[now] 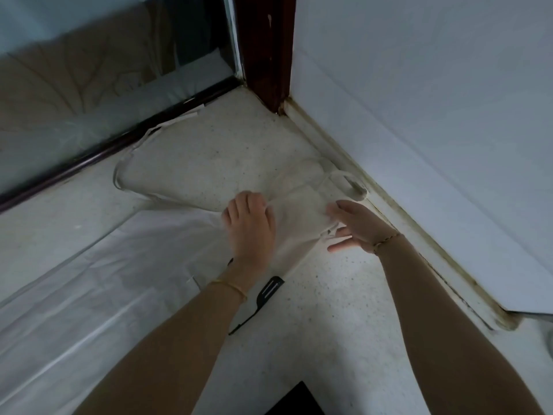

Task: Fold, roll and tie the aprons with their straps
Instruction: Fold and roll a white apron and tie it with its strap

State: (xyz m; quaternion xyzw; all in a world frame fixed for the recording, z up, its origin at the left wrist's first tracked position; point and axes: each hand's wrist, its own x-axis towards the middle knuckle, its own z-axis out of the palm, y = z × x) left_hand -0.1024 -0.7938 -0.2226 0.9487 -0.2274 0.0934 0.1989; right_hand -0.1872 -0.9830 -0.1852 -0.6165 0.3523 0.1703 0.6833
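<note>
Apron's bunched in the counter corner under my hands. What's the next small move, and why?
Probably close the right hand on the apron edge beside it and fold that towards the left hand, which grips the cloth. The apron lies rumpled and unrolled, and its straps trail loose across the counter.

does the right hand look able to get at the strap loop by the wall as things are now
Probably yes. The strap loop lies uncovered on the counter just past the right hand, whose fingers are straight and hold nothing. The left hand grips the apron, clear of that path.
</note>
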